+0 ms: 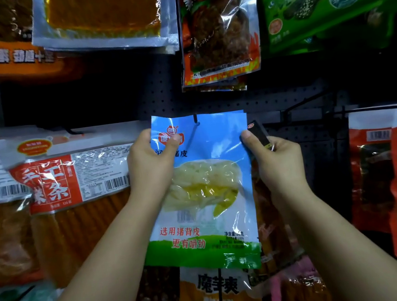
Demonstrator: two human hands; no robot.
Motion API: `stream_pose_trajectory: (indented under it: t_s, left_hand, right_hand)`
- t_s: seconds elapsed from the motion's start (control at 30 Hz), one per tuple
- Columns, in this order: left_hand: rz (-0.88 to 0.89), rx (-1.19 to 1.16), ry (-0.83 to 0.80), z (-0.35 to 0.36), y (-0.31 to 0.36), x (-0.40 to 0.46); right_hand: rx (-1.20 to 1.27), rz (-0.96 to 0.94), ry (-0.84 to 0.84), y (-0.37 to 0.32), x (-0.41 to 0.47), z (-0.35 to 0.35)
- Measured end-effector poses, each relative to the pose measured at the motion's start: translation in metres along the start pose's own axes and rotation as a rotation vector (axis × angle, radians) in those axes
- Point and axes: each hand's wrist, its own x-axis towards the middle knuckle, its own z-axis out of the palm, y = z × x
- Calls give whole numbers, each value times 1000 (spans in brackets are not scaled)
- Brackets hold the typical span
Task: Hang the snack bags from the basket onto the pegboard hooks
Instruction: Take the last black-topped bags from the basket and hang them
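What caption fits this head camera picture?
Both hands, left and right, hold a blue snack bag at a pegboard hook.

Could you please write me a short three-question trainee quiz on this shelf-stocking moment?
1. True or false: the black metal peg hook already passes through the hole of the blue-and-green plastic snack bag.
2. Which hand pinches the bag's upper-left corner? A) left hand B) right hand
3. Fill in: the right hand's fingers hold the bag's ____ edge.

Key: 1 true; 2 A; 3 right.
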Motion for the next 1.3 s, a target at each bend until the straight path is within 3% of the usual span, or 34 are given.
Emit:
stream_pose_trajectory:
  t_s: [0.47,0.6,0.87,0.97,1.1,1.3]
  left_hand:
    - [75,172,119,20,-14,2]
    - [61,59,118,14,-9,-12]
    - [210,199,172,9,7,-72]
    - [291,183,94,21,20,-89]
    - [288,75,-129,48,40,-105]
    - [27,-198,-437,89,64,-120]
  right_hand:
    - [67,68,10,21,6,-13]
    - [59,78,29,26,-8,-38]
    - [-47,37,129,13,-24,-102]
    - [-38,-1,142,3,-26,-118]
    - [-69,-111,109,-6,-24,-139]
    - [1,-140,140,-19,-22,-156]
